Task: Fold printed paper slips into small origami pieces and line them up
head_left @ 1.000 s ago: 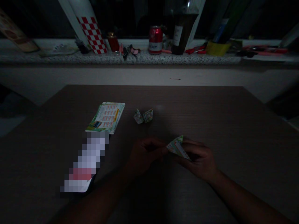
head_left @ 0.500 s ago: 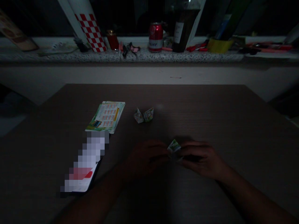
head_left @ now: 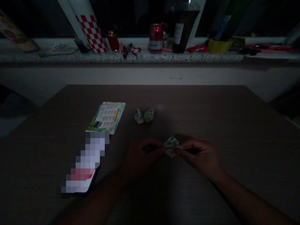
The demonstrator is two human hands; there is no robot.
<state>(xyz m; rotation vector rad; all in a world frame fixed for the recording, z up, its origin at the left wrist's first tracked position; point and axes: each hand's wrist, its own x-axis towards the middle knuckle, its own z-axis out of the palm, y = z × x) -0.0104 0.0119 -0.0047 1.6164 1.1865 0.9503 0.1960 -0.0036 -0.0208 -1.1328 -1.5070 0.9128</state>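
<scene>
Between my two hands is a small folded paper piece (head_left: 172, 142), diamond-shaped, green and white. My left hand (head_left: 142, 157) pinches its left corner between thumb and fingers. At the opposite corner, my right hand (head_left: 201, 154) pinches it in the same way. Farther back on the table stand two pointed folded paper pieces (head_left: 149, 115), side by side, with similar green and white print. To their left lies a stack of printed calendar sheets (head_left: 106, 117). Dim light hides the finer folds.
A phone (head_left: 85, 184) with a blurred-out screen lies left of my left forearm on the brown table (head_left: 211, 106). Behind it, a stone windowsill (head_left: 140, 57) carries a red can (head_left: 156, 37), a dark bottle-like container (head_left: 185, 31), a checkered tube (head_left: 91, 31) and loose small items.
The held paper has opened from a bent shape into a flatter diamond and shifted slightly up and left. My fingers have moved to its two side corners.
</scene>
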